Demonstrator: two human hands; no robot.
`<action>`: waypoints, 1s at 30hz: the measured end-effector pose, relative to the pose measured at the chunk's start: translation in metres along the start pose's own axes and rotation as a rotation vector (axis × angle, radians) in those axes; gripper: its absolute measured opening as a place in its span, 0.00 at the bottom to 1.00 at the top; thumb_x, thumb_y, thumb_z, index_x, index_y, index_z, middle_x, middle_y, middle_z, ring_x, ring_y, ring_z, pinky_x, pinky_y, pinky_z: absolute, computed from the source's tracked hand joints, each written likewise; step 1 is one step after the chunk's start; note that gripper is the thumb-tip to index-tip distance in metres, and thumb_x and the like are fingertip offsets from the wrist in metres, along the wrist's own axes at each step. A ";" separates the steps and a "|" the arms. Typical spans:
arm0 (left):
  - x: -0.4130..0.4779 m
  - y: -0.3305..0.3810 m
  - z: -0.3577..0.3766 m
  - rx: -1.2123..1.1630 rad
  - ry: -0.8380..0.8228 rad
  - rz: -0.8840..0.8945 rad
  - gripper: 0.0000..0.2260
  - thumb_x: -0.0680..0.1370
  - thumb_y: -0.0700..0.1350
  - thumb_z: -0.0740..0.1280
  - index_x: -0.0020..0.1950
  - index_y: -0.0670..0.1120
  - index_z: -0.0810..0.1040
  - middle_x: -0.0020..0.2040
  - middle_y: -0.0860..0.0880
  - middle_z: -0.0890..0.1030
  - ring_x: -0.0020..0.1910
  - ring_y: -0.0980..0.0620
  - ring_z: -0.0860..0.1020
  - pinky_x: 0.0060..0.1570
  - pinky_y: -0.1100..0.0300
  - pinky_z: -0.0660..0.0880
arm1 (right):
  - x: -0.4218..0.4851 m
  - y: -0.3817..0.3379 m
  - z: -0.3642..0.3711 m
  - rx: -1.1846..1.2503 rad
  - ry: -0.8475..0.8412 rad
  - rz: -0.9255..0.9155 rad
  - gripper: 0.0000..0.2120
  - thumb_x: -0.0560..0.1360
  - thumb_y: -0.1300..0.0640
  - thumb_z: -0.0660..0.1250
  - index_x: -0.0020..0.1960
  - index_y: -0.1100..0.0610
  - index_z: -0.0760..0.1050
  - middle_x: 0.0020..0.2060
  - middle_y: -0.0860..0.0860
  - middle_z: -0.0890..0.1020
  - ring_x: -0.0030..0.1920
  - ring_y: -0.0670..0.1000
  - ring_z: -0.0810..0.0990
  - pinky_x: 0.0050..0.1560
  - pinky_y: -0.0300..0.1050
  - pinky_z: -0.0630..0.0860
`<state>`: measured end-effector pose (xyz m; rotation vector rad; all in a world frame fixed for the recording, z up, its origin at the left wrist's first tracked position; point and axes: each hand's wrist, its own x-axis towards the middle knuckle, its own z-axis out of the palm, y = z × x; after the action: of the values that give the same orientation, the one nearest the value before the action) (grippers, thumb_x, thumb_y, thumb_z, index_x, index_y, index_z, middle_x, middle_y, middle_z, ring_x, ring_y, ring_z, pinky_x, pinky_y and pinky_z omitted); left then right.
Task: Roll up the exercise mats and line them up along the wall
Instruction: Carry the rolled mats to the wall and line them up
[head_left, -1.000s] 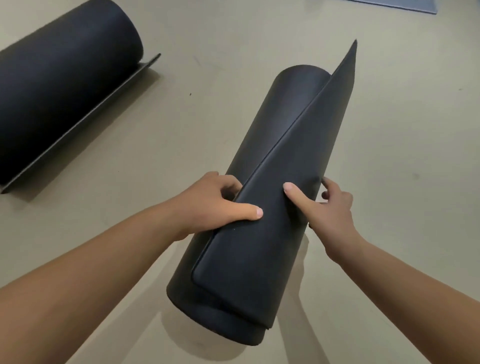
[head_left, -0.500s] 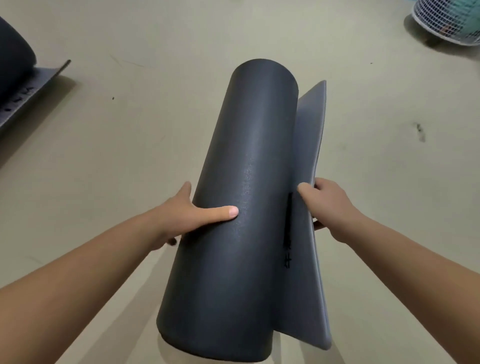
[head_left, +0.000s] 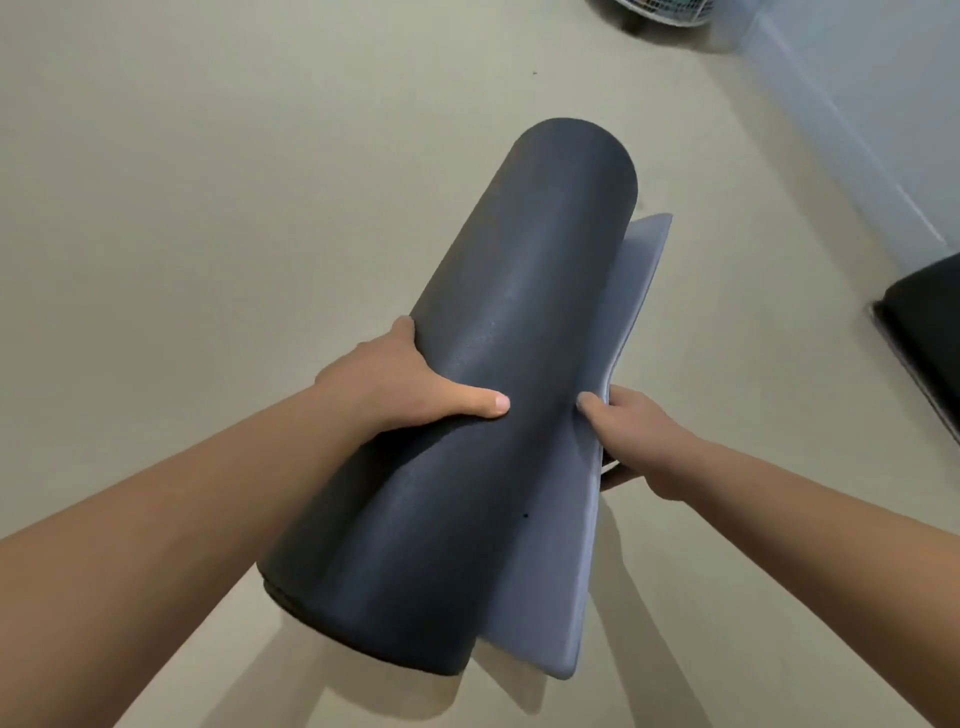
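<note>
Mid-frame, the left hand (head_left: 410, 382) grips the rolled dark mat (head_left: 498, 374), thumb across it; the right hand (head_left: 631, 434) pinches its loose flap (head_left: 618, 332).

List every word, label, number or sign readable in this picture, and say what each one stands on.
None can be read.
Rolled mat, held by the left hand and right hand: no writing on the faces in view, only a small dark speck, not a letter.
Fan at the top edge: no label shows.
Dark thing at the right edge: no text shows.
</note>
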<state>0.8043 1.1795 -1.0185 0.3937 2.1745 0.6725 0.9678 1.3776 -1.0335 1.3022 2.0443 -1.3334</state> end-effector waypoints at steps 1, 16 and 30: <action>0.007 0.020 0.011 0.053 -0.043 0.038 0.59 0.50 0.78 0.79 0.77 0.60 0.66 0.66 0.59 0.78 0.63 0.49 0.79 0.65 0.47 0.78 | -0.003 0.016 -0.015 0.026 -0.001 0.055 0.16 0.86 0.50 0.55 0.60 0.56 0.79 0.50 0.57 0.87 0.42 0.58 0.87 0.41 0.53 0.87; -0.041 0.248 0.284 1.204 -0.319 0.891 0.66 0.58 0.77 0.77 0.85 0.62 0.42 0.71 0.44 0.73 0.68 0.38 0.75 0.66 0.39 0.74 | -0.133 0.291 -0.073 0.393 -0.012 0.676 0.35 0.84 0.29 0.51 0.85 0.45 0.59 0.78 0.54 0.70 0.53 0.55 0.81 0.62 0.49 0.77; -0.143 0.331 0.502 1.478 -0.207 1.354 0.67 0.63 0.74 0.77 0.84 0.57 0.34 0.77 0.36 0.65 0.75 0.35 0.66 0.72 0.35 0.66 | -0.262 0.424 -0.212 -0.278 0.325 0.098 0.21 0.78 0.36 0.71 0.68 0.41 0.77 0.52 0.40 0.81 0.55 0.42 0.80 0.58 0.46 0.79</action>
<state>1.3026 1.5459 -1.0044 2.5890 1.5330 -0.5379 1.4950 1.4825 -0.9640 1.5419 2.2425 -0.7989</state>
